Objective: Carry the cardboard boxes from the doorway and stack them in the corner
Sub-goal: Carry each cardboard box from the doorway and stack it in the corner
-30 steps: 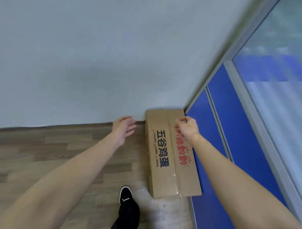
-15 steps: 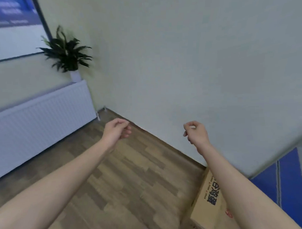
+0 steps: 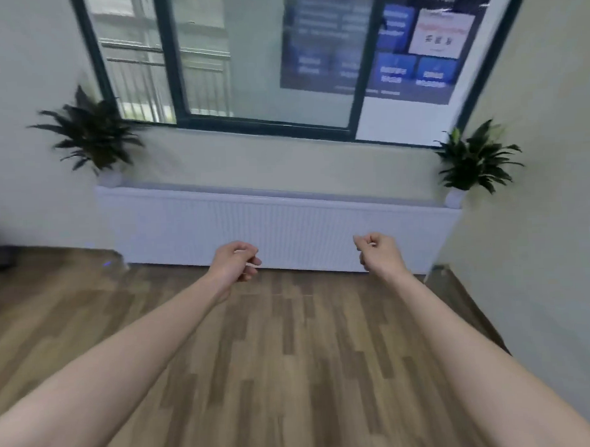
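Observation:
No cardboard box is in view at this moment. My left hand (image 3: 236, 262) is stretched out in front of me at mid-frame, fingers curled loosely with nothing in them. My right hand (image 3: 378, 252) hangs at the same height to its right, also curled into a loose fist and holding nothing. Both bare forearms reach in from the bottom corners over the wooden floor (image 3: 275, 357).
A long white radiator (image 3: 277, 230) runs along the far wall under a dark-framed window (image 3: 227, 61). A potted plant (image 3: 90, 137) stands at its left end and another plant (image 3: 475, 163) at its right end. A pale wall (image 3: 547, 214) closes the right side.
The view has swung left, away from the box on the floor in the corner, which has left the frame. Both hands let go of it and curled shut.

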Available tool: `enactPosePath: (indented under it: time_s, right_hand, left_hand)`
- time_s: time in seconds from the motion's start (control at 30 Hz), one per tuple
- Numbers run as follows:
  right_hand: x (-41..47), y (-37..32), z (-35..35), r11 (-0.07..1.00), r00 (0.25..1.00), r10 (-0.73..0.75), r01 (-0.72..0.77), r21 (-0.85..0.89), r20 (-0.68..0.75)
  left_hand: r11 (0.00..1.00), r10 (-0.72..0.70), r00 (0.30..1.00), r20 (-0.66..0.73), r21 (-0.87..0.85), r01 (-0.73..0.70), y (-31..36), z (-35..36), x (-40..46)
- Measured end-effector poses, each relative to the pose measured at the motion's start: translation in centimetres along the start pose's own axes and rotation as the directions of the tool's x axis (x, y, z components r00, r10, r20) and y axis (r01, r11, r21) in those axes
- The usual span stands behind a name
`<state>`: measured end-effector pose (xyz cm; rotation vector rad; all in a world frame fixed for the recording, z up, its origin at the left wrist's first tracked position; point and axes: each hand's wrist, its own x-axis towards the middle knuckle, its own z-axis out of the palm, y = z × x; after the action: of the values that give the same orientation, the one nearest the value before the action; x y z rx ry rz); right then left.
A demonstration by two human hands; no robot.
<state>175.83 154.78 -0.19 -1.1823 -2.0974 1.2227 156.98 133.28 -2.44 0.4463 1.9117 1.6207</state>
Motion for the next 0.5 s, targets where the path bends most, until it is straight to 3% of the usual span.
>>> enactPosePath:
  time_s: [0.03,0.07,0.2,0.27,0.5]
  right_hand:
    - [0.1,-6.2,11.5,0.996,0.989,-0.081,0.083,-0.010,0.124]
    - [-0.4,-9.5,18.1,0.998,0.976,-0.055,0.062,-0.027,0.209]
    - [-1.0,-13.5,27.8,0.997,0.947,-0.068,0.076,-0.014,0.314]
    - [-2.3,-18.7,37.5,0.993,0.906,-0.106,0.116,0.001,0.410]
    - [-5.1,-30.8,60.0,0.971,0.765,-0.216,0.235,0.049,0.607]
  left_hand:
    - [0.997,-0.045,0.988,-0.147,-0.062,0.036,-1.3,-11.8,0.8]
    - [0.998,-0.032,0.974,-0.226,-0.054,0.020,-2.3,-18.2,1.5]
    - [0.997,-0.081,0.951,-0.298,-0.038,0.073,-3.7,-27.2,1.0]
    - [0.992,-0.111,0.885,-0.452,-0.100,0.074,-4.6,-36.9,0.0]
    - [0.973,-0.208,0.681,-0.702,-0.220,0.071,-7.7,-58.6,-2.7]
